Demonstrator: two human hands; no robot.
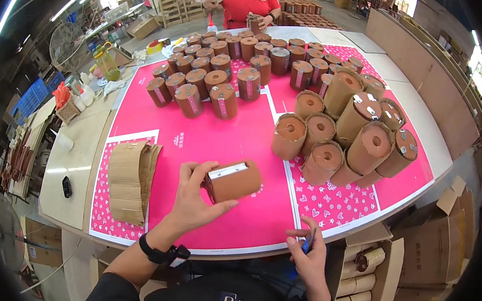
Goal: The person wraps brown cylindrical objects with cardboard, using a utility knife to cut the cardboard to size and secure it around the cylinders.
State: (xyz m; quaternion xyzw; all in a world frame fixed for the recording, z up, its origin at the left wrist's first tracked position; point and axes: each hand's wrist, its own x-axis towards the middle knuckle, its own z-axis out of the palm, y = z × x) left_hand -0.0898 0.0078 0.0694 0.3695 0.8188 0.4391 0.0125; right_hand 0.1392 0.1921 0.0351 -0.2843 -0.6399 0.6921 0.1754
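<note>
Tilted on its side above the pink sheet, a brown cylinder (237,185) with a white-silver strip is gripped by my left hand (192,200), fingers and thumb round one end. My right hand (312,261), near the table's front edge, closes round a small blue tool (307,243); its kind is partly hidden by the fingers. To the right of the held piece, cardboard-wrapped cylinders (324,157) stand in a stacked cluster, some with a round hole on top. Several bare brown cylinders (224,101) with strips stand in rows farther back. Folded brown cardboard sheets (127,181) lie at the left.
A pink sheet (213,140) with white borders covers much of the table (70,162). Across it, a person in a red shirt (246,6) handles another cylinder. Below the right edge, an open carton (386,286) holds wrapped cylinders. A white bottle (63,141) sits at the left.
</note>
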